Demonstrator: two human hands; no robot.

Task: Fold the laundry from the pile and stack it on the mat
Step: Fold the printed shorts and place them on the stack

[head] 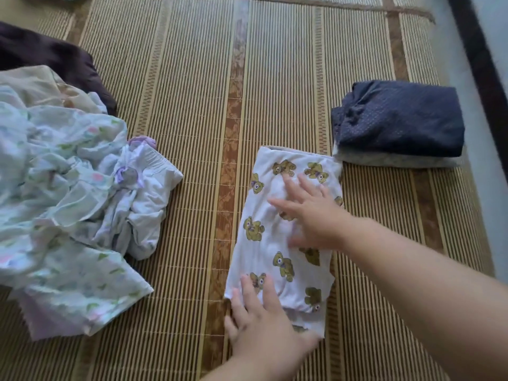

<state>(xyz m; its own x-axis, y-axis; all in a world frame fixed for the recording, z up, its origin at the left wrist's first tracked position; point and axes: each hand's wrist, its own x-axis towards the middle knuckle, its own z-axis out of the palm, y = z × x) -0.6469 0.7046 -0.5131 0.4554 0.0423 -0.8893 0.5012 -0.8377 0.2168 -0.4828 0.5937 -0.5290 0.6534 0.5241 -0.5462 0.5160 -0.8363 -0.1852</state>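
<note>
Our left hand (258, 323) and right hand (310, 213) press flat, fingers straight, on the bear cloth (264, 248), on the mat (192, 105) between pile (68, 174) and stack (398, 119). If we lift it loosely, the fold may slip open.

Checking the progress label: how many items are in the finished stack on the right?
2: a navy garment on top, a pale grey piece beneath it. Thinner ones may be hidden between.

laundry pile (63, 188) cut off left, hands blurred
</note>
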